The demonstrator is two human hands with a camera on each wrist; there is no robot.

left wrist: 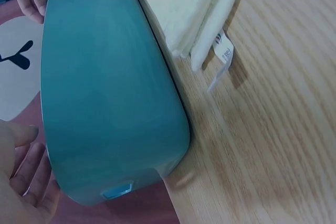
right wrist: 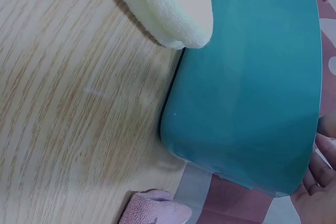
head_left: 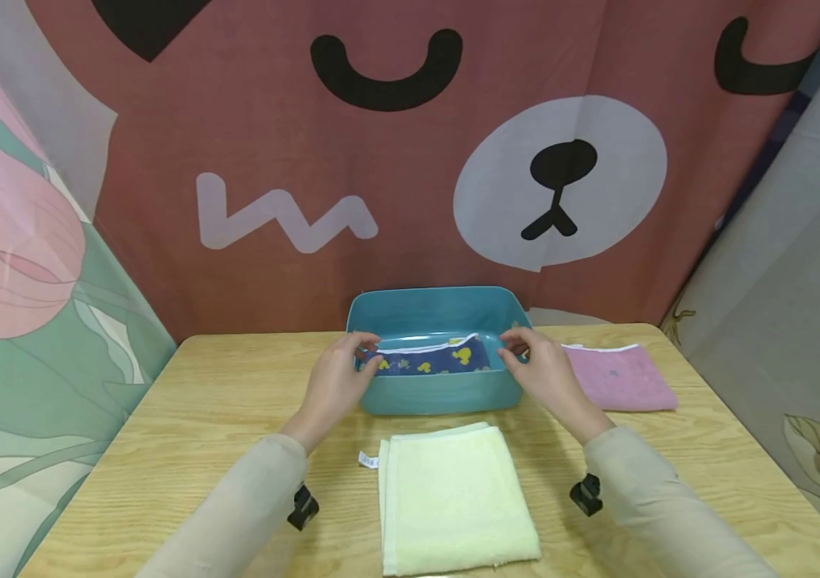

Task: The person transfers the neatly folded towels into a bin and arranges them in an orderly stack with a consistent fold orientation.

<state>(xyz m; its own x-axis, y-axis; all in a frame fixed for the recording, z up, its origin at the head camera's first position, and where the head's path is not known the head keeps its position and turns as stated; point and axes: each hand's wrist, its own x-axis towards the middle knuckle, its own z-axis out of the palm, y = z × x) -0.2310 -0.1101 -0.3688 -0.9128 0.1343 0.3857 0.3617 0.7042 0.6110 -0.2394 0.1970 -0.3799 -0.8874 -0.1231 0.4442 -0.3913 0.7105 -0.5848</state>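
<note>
A dark blue cloth [head_left: 438, 359] with yellow figures and a white edge lies folded inside a teal plastic bin [head_left: 446, 393]. My left hand [head_left: 337, 376] hovers over the bin's left end, fingertips near the cloth's left edge. Over the right end is my right hand [head_left: 548, 376], its fingertips a little apart from the cloth. Thumb and fingers stand apart on both hands, and I see nothing pinched between them. In the wrist views the bin wall hides the cloth; the left hand [left wrist: 26, 177] and right hand [right wrist: 317, 182] show beside the rim.
A folded pale yellow towel [head_left: 456, 502] with a white tag [head_left: 369, 460] lies in front of the bin. To the right is a folded pink towel [head_left: 619, 377]. All stand on a wooden table [head_left: 236, 401], with a printed bear curtain [head_left: 272, 281] behind.
</note>
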